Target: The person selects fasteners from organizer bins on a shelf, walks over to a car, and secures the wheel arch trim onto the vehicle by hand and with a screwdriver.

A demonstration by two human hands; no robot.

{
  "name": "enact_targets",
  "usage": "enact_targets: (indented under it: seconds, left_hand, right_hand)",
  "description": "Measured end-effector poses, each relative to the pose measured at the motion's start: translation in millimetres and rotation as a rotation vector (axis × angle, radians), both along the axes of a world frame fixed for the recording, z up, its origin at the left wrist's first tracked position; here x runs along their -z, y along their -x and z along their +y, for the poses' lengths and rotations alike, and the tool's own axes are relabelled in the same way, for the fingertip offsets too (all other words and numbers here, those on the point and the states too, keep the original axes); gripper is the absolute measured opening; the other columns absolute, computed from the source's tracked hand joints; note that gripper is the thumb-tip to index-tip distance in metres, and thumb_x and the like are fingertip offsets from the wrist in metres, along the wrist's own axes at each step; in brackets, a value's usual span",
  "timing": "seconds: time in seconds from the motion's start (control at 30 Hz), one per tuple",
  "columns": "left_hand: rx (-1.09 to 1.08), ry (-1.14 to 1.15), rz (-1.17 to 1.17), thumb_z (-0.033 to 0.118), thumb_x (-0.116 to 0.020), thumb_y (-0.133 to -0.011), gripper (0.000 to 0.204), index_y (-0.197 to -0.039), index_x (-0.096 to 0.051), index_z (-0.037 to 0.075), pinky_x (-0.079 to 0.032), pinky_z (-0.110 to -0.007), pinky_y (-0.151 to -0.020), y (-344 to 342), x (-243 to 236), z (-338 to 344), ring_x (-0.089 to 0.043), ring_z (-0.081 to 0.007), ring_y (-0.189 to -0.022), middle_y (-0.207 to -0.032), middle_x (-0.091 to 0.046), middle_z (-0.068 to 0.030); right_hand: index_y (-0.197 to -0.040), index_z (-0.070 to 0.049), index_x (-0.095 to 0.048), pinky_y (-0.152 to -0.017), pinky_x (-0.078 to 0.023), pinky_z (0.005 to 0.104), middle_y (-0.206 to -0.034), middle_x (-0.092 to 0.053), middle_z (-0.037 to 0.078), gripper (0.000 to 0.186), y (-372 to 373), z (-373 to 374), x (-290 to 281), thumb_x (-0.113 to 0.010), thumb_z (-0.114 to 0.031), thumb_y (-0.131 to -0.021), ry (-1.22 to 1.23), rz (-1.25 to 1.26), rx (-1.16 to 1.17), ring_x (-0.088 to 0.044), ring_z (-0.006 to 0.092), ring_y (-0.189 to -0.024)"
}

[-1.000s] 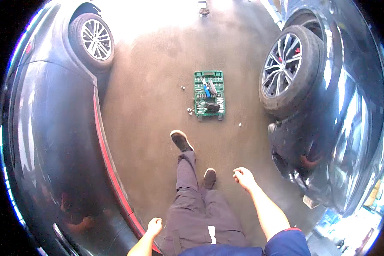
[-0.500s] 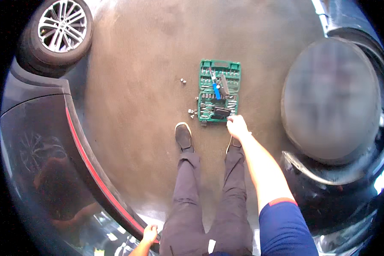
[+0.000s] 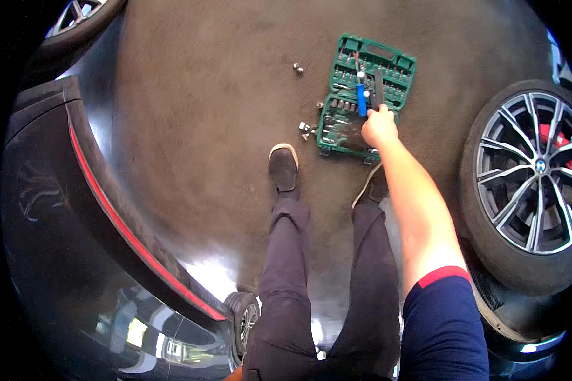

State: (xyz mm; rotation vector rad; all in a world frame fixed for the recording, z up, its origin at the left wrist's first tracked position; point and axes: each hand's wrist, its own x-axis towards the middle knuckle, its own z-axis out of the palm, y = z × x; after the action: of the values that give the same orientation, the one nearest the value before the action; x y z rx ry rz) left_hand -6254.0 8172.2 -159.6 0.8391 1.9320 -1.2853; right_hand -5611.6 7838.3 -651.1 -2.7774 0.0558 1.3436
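Observation:
My right hand (image 3: 380, 129) reaches over an open green socket-set case (image 3: 408, 79) on the floor ahead of my feet. Its fingers are closed at the lower end of a long dark tool (image 3: 379, 86), which lies across the case's middle. Just left of the fingertips is a blue-handled tool (image 3: 361, 98) with a metal shaft. Sockets and bits fill the case's slots; my hand hides part of its near half. Of my left arm only a sliver of skin shows at the lower edge beside my leg, and its fingers are hidden.
Small metal pieces (image 3: 305, 129) lie left of the case, with two more farther off (image 3: 297, 68). A car wheel (image 3: 540, 166) stands at the right. A dark bumper with a red strip (image 3: 117, 219) curves along the left; a tyre (image 3: 76, 38) lies at the far left.
My right hand has moved forward from the case's near right corner to the dark tool in its middle. The view has shifted, and my left hand has nearly left it.

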Motion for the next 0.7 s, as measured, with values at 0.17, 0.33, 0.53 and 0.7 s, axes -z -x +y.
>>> enact_targets:
  seconds: [0.17, 0.33, 0.53, 0.7]
  left_hand:
    - [0.002, 0.022, -0.061, 0.023, -0.053, -0.102, 0.029, -0.122, -0.068, 0.007, -0.054, -0.042, -0.091, -14.8, 5.7, 16.0, -0.069, -0.0255, -0.096, -0.108, -0.074, -0.0102]
    - [-0.015, 0.056, -0.145, 0.022, -0.054, -0.101, 0.028, -0.120, -0.068, 0.008, -0.054, -0.041, -0.090, -16.5, 26.3, 28.3, -0.069, -0.0257, -0.095, -0.107, -0.074, -0.0103]
    - [-0.118, 0.067, -0.225, 0.022, -0.057, -0.099, 0.026, -0.117, -0.069, 0.008, -0.054, -0.041, -0.089, -0.9, 53.3, 35.9, -0.069, -0.0259, -0.094, -0.105, -0.074, -0.0105]
    - [-0.698, -0.044, -0.152, 0.022, -0.058, -0.098, 0.025, -0.115, -0.070, 0.009, -0.054, -0.041, -0.088, 43.1, 64.5, 41.4, -0.070, -0.0260, -0.093, -0.103, -0.074, -0.0106]
  right_hand:
    - [-0.112, -0.009, -0.069, -0.097, -0.055, 0.0475, -0.127, -0.058, 0.018, 0.021, 16.0, -4.2, -50.2, -0.062, -0.014, -0.093, -0.198, -0.349, 0.036, -0.059, 0.0389, -0.117]
    - [-0.111, -0.014, -0.070, -0.094, -0.052, 0.0457, -0.117, -0.063, 0.013, 0.020, 10.6, -25.5, -99.1, -0.069, -0.020, -0.091, -0.264, -0.536, 0.160, -0.062, 0.0341, -0.111]
    - [-0.102, -0.006, -0.062, -0.080, -0.053, 0.0432, -0.096, -0.068, 0.015, 0.020, 52.7, -43.6, -180.6, -0.070, -0.022, -0.093, -0.249, -0.474, 0.509, -0.066, 0.0318, -0.087]
    - [-0.136, -0.005, -0.044, -0.072, -0.059, 0.0356, -0.095, -0.071, 0.013, 0.049, 152.9, -33.7, -260.3, -0.069, -0.025, -0.099, -0.683, 0.156, 1.167, -0.069, 0.0182, -0.078]
